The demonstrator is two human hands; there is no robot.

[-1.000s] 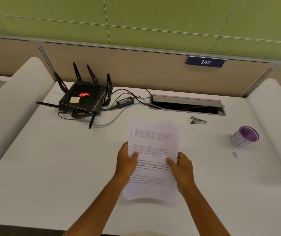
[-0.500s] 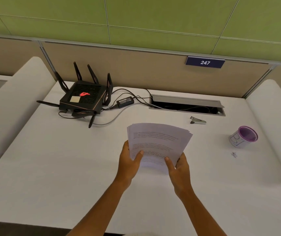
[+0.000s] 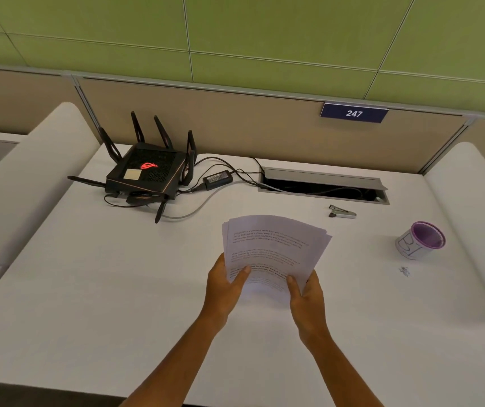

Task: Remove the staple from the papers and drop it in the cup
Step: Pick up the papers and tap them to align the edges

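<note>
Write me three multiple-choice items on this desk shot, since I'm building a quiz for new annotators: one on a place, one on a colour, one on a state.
1. Where does the staple remover lie?
A. inside the cup
B. on the desk just before the cable slot
C. on top of the router

2. What colour is the cup's rim and inside?
A. purple
B. red
C. green

3. What state are the papers in?
A. flat on the desk, untouched
B. rolled up in one hand
C. held up off the desk by both hands, fanned at the top

Answers:
1 B: it sits on the white desk in front of the cable slot.
2 A: the rim and the lining show purple.
3 C: the left hand and right hand grip the lower edge, the sheets spreading above.
</note>
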